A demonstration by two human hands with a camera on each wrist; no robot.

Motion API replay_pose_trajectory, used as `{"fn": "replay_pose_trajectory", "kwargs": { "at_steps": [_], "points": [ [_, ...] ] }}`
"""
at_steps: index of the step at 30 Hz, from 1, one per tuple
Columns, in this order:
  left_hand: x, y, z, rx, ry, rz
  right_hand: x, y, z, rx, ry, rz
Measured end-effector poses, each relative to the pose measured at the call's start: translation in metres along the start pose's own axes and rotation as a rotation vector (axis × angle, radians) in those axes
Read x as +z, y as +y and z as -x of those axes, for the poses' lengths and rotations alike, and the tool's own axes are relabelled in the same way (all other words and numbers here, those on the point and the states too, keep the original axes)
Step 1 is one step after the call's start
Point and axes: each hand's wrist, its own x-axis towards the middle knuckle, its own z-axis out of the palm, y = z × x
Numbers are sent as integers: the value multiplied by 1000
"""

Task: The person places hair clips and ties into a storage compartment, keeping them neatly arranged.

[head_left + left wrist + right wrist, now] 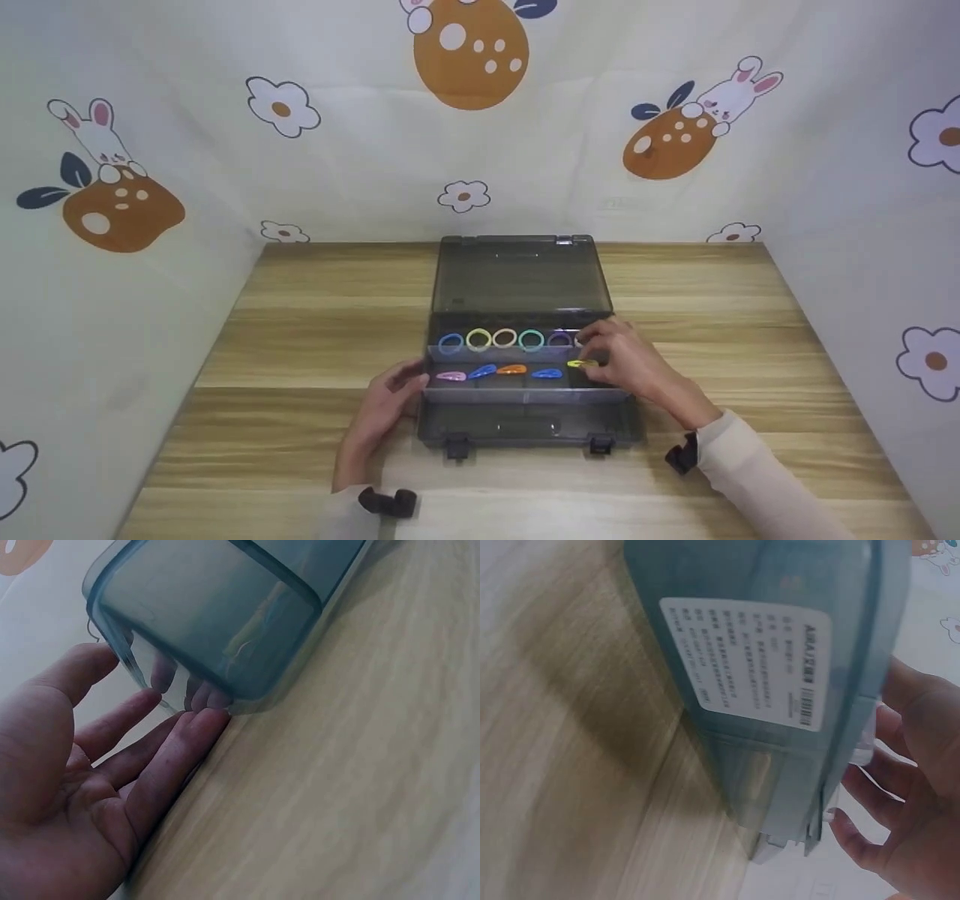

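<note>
A dark see-through storage box stands on the table with its lid raised at the back. My right hand reaches over its right end and pinches a yellow hair clip at the right of the clip row. In that row lie a pink clip, an orange clip and two blue ones. Behind them is a row of hair ties, among them a green hair tie. My left hand touches the box's left end with extended fingers. The box hides the right fingertips in the right wrist view.
Two latches hang at the box's front edge, one being the left latch. A white printed label is on the box's right end. Wood-grain table surrounds the box, and patterned cloth hangs behind and at both sides.
</note>
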Motion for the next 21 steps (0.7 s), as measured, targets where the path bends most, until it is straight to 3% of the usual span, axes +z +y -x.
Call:
{"fn": "replay_pose_trajectory", "kwargs": {
  "at_steps": [15, 21],
  "points": [
    [-2, 3, -1, 3, -3, -10, 12, 8, -6, -92, -26, 49],
    [-1, 1, 0, 16, 0, -16, 17, 10, -6, -82, -68, 63]
  ]
}}
